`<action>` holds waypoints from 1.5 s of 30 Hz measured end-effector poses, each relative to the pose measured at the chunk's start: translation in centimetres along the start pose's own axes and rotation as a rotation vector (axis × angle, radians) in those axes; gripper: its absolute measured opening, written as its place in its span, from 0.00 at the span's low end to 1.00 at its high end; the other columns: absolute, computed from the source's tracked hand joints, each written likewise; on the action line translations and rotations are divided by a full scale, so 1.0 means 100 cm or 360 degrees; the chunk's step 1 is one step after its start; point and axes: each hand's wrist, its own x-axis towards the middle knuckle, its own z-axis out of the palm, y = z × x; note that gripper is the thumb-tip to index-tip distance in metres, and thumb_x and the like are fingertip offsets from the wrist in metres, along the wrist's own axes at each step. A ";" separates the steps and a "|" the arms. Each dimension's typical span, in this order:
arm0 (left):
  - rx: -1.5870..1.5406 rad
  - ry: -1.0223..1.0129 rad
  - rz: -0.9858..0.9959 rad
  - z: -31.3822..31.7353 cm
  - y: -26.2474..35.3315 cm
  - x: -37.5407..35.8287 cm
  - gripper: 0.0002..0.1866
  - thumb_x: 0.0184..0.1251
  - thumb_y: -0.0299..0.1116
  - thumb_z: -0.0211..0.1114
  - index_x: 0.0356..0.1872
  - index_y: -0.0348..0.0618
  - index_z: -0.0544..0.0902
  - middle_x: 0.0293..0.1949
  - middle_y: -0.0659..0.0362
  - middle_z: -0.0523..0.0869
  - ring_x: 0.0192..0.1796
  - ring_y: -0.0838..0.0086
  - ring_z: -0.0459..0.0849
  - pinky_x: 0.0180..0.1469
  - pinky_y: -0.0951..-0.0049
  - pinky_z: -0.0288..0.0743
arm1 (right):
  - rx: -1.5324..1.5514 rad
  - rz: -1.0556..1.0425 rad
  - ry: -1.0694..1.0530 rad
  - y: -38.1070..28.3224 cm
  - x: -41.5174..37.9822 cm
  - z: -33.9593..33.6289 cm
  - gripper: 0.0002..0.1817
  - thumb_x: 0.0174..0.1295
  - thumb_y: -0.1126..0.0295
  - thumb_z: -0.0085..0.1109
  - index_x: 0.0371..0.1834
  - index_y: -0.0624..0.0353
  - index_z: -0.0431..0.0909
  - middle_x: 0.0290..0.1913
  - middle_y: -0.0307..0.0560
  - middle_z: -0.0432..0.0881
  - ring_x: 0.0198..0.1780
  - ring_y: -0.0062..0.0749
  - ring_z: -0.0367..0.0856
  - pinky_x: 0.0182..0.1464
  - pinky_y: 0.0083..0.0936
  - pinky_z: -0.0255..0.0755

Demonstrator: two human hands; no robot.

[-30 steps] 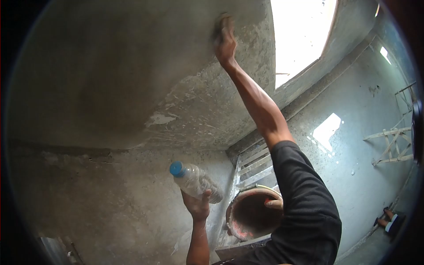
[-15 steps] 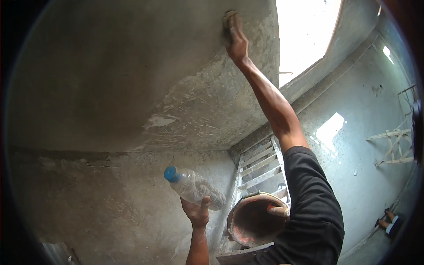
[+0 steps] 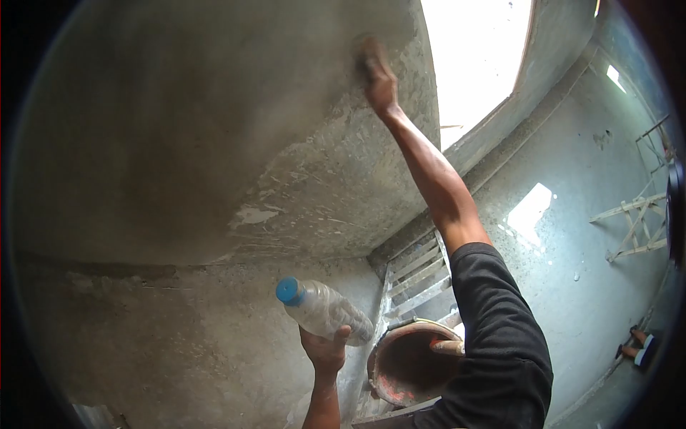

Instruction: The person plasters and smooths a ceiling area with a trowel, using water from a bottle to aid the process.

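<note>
My right hand (image 3: pixel 378 77) is stretched high and presses a small sponge (image 3: pixel 365 53), blurred by motion, flat against the grey plastered wall (image 3: pixel 214 129). The wet plaster there is smooth, and rougher patches lie lower down. My left hand (image 3: pixel 326 350) is held low and grips a clear plastic bottle (image 3: pixel 330 313) with a blue cap (image 3: pixel 289 291). The bottle is tilted with its cap toward the upper left.
A round mortar pan (image 3: pixel 404 368) with a wooden tool handle (image 3: pixel 447 347) in it sits below on wooden slats (image 3: pixel 418 275). A bright opening (image 3: pixel 475 57) is at the upper right. A timber frame (image 3: pixel 632 229) leans far right. Another person's feet (image 3: pixel 636 352) stand on the floor.
My right hand has slid the sponge a little down the wall. The bottle in my left hand has shifted slightly down and to the right.
</note>
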 end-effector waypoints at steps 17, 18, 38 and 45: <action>-0.0206 -0.0043 -0.0113 0.008 0.010 -0.003 0.42 0.53 0.45 0.78 0.62 0.35 0.64 0.53 0.55 0.77 0.55 0.68 0.78 0.60 0.67 0.70 | -0.0329 0.0326 0.0657 -0.002 0.055 0.004 0.27 0.58 0.82 0.46 0.64 0.65 0.71 0.66 0.60 0.70 0.70 0.51 0.65 0.68 0.35 0.65; -0.0204 -0.0034 -0.0108 0.010 0.013 -0.004 0.42 0.53 0.45 0.78 0.62 0.35 0.64 0.53 0.55 0.77 0.55 0.68 0.78 0.60 0.67 0.70 | -0.0280 0.0442 0.0833 0.000 0.061 0.005 0.25 0.57 0.81 0.47 0.60 0.65 0.74 0.63 0.60 0.74 0.67 0.51 0.69 0.68 0.35 0.66; -0.0242 -0.0061 -0.0092 0.024 0.017 -0.001 0.43 0.52 0.51 0.78 0.61 0.35 0.66 0.51 0.57 0.77 0.54 0.71 0.77 0.60 0.67 0.69 | -0.0146 0.0287 0.0625 -0.002 0.112 -0.052 0.21 0.60 0.77 0.48 0.57 0.58 0.79 0.59 0.58 0.78 0.62 0.46 0.76 0.64 0.34 0.69; -0.0387 -0.0119 -0.0182 0.025 0.009 -0.003 0.43 0.52 0.43 0.79 0.64 0.36 0.63 0.56 0.55 0.76 0.58 0.68 0.77 0.62 0.67 0.69 | -0.0159 0.0249 0.0172 -0.004 0.000 -0.029 0.24 0.59 0.76 0.51 0.61 0.56 0.76 0.63 0.58 0.73 0.65 0.47 0.71 0.65 0.34 0.69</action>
